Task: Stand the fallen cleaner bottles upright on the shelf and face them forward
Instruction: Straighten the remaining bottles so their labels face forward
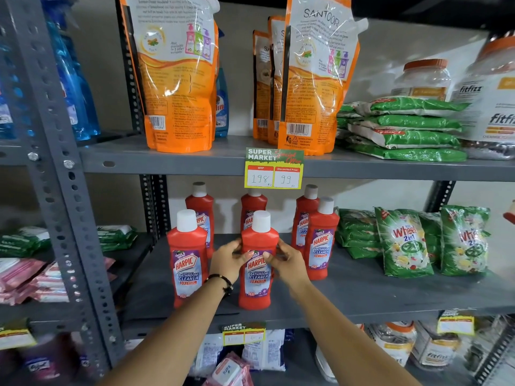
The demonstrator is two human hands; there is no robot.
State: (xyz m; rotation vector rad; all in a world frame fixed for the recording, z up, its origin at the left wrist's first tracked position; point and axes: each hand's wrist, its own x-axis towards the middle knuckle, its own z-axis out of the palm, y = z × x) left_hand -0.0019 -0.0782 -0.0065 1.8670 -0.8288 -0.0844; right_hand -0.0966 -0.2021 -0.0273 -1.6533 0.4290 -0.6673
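Observation:
Several red Harpic cleaner bottles with white caps stand upright on the grey middle shelf [362, 291]. The front middle bottle [257, 277] faces forward, and both hands hold it: my left hand [227, 259] on its left side, my right hand [287, 259] on its right side, thumbs on the label. Another front bottle [187, 257] stands to the left and one [322, 240] to the right, labels forward. Three more bottles [201, 210] stand in the back row, partly hidden.
Green Wheel detergent packs [404, 243] fill the shelf's right part. Orange Santoor pouches [178, 79] and green bags sit on the shelf above, with a price tag [274, 169] on its edge. A grey perforated upright [64, 190] stands left. Packets and jars lie on the shelf below.

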